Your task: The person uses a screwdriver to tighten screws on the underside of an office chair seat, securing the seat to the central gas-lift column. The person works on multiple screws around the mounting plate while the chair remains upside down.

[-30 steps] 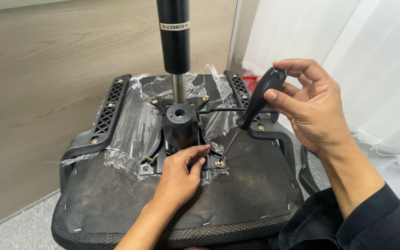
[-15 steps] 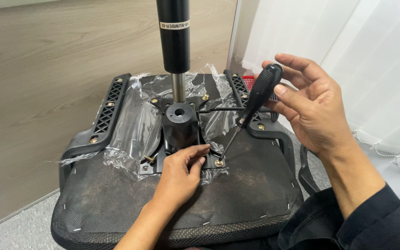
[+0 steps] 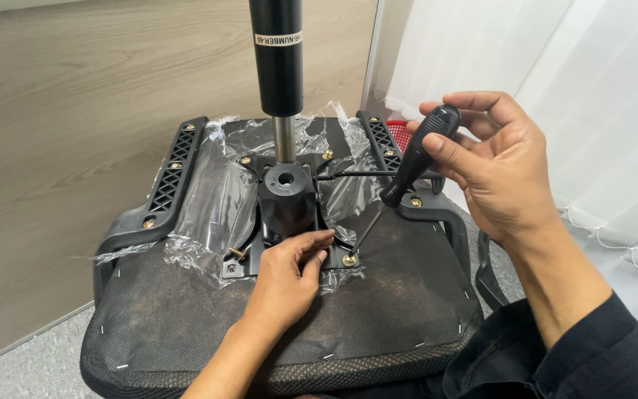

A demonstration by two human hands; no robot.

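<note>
An upturned office chair seat (image 3: 186,325) lies in front of me, its black fabric underside facing up. A black metal mechanism plate (image 3: 289,203) is bolted at its middle, with a gas lift cylinder (image 3: 278,59) standing up from it. My right hand (image 3: 492,166) grips the black handle of a screwdriver (image 3: 415,159), whose tip sits on a brass screw (image 3: 349,259) at the plate's near right corner. My left hand (image 3: 289,277) rests on the plate's near edge, fingertips right beside that screw.
Crumpled clear plastic wrap (image 3: 215,199) covers the far part of the seat. Black armrest brackets (image 3: 167,181) run along both sides. A wood-panel wall (image 3: 75,111) stands on the left, a white curtain (image 3: 592,89) on the right. Something red (image 3: 400,137) shows behind the right bracket.
My right hand has shifted its grip on the screwdriver handle, turning it, while the tip stays on the same screw. My left hand has stayed in place.
</note>
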